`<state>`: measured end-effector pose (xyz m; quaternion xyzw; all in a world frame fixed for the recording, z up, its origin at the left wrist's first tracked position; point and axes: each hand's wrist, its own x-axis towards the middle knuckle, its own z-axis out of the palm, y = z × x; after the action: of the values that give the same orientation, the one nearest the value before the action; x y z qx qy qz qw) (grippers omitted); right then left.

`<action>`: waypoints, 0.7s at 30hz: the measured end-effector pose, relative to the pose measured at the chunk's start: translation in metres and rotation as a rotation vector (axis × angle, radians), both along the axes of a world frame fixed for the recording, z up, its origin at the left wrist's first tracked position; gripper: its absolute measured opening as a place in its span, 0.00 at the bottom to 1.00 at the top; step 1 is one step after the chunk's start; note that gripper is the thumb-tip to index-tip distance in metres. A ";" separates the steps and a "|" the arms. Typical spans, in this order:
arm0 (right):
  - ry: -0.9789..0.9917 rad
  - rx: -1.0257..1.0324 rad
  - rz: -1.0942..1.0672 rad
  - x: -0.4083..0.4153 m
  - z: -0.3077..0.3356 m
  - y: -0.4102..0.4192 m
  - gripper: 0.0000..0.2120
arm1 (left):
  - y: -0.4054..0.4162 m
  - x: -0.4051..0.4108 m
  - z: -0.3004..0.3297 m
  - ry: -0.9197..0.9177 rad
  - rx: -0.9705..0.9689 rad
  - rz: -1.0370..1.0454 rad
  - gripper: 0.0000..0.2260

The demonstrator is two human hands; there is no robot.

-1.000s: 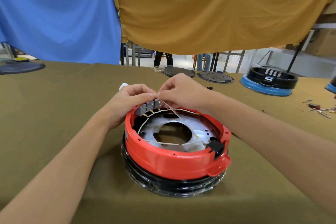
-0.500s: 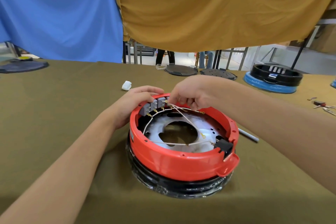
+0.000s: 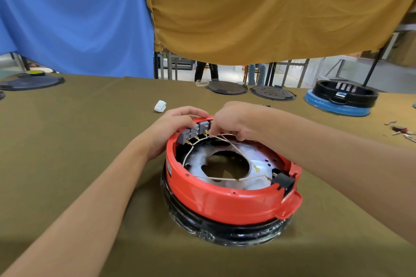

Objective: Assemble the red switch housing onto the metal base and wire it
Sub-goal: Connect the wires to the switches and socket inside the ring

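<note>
Olive cloth (image 3: 67,164) bears the red housing (image 3: 225,202), already on its base, where the left hand (image 3: 173,128) now grips the rim while the right hand (image 3: 234,121), lowered since a second ago, pinches a wire (image 3: 236,148) at the switches (image 3: 198,129), so wiring continues.

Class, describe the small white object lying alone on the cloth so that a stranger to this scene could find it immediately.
Start at the red switch housing in the middle of the olive-green tablecloth. Look beyond its far left rim, past the left hand, to the small white lump lying alone on the cloth. It is the only white, palm-small piece there; the other things on the table's far side are big dark round covers.
</note>
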<state>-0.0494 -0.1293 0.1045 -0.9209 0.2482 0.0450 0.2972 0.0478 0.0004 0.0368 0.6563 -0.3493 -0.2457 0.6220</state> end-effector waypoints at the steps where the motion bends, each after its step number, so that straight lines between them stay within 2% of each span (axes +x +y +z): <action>1: -0.011 0.004 -0.003 0.001 -0.001 0.000 0.15 | 0.000 0.000 0.000 0.003 -0.003 -0.003 0.20; 3: -0.031 0.019 -0.012 0.000 -0.001 0.000 0.14 | 0.000 0.000 -0.001 0.009 -0.010 -0.012 0.20; 6: -0.061 0.030 -0.014 0.001 -0.002 0.001 0.06 | 0.000 0.002 -0.002 0.007 -0.012 -0.019 0.20; 12: -0.066 0.029 -0.027 0.003 -0.004 0.004 0.16 | 0.000 0.004 -0.004 -0.010 -0.009 -0.040 0.18; 15: -0.078 0.020 -0.037 0.003 -0.004 0.005 0.13 | 0.000 0.005 -0.004 -0.014 -0.014 -0.040 0.18; 19: -0.093 0.036 -0.054 0.002 -0.005 0.003 0.16 | -0.001 0.005 -0.003 -0.017 -0.022 -0.046 0.18; 21: -0.100 0.044 -0.062 0.003 -0.006 0.002 0.13 | -0.001 0.004 -0.003 -0.022 -0.022 -0.055 0.18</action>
<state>-0.0464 -0.1275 0.0988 -0.9070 0.2605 -0.0047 0.3308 0.0522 -0.0002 0.0334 0.6422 -0.3767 -0.2518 0.6183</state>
